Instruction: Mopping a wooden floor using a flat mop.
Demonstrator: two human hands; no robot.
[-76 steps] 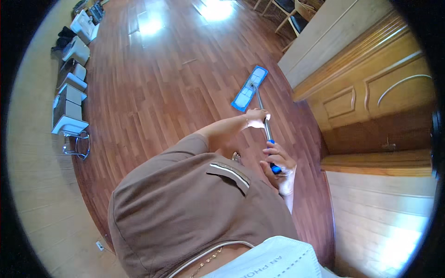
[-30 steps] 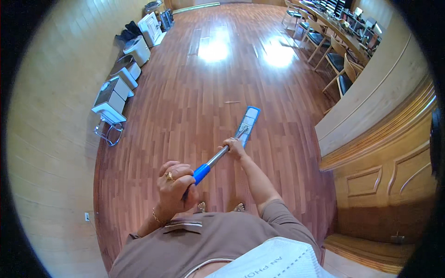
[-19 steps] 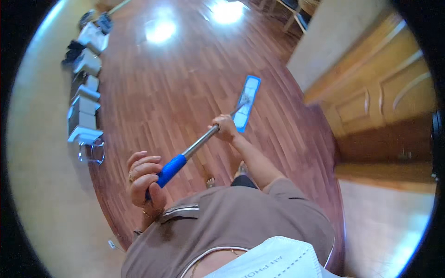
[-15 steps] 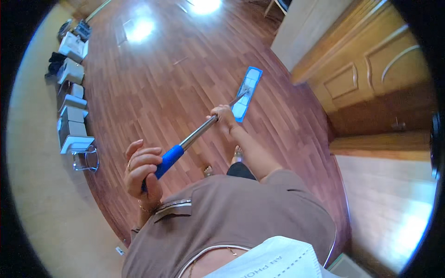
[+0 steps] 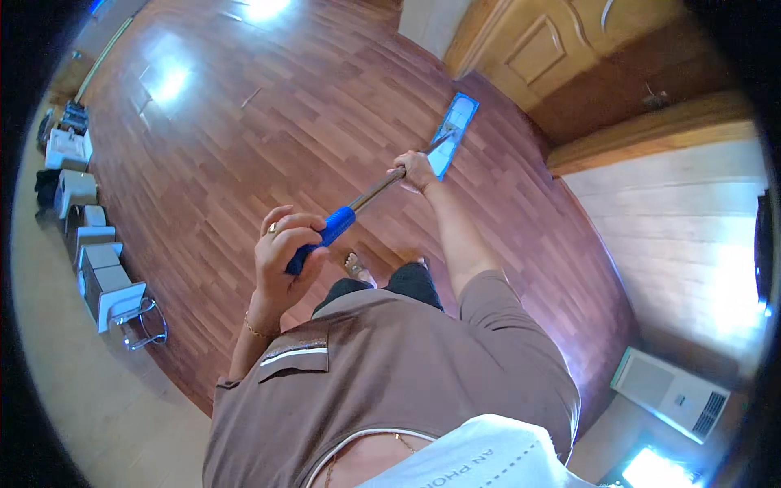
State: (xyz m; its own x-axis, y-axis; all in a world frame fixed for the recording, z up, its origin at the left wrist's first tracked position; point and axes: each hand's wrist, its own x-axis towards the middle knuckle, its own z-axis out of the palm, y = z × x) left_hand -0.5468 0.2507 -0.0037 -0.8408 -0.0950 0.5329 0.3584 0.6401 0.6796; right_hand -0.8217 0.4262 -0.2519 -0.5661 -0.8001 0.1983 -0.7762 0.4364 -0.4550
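Observation:
A flat mop with a blue-edged pad point(image 5: 462, 114) rests on the wooden floor, ahead of me and to the right. Its metal pole point(image 5: 376, 192) slants up toward me and ends in a blue grip point(image 5: 337, 224). My left hand point(image 5: 285, 248) is curled around the top of that grip, its fingers bent over it. Lower down, my right hand point(image 5: 417, 169) is closed on the pole, close above the pad, with the arm stretched out.
A wooden door point(image 5: 545, 53) stands at the far right, beside a pale wall point(image 5: 675, 187). Several white box-like items point(image 5: 102, 256) line the left wall, with a metal-framed piece point(image 5: 142, 323) at their near end. A white floor-standing unit point(image 5: 671, 394) is at lower right.
My view has turned to the right, bringing the white unit into sight. The mop pad has come closer to the door side. Both hands keep their hold, and my feet have shifted.

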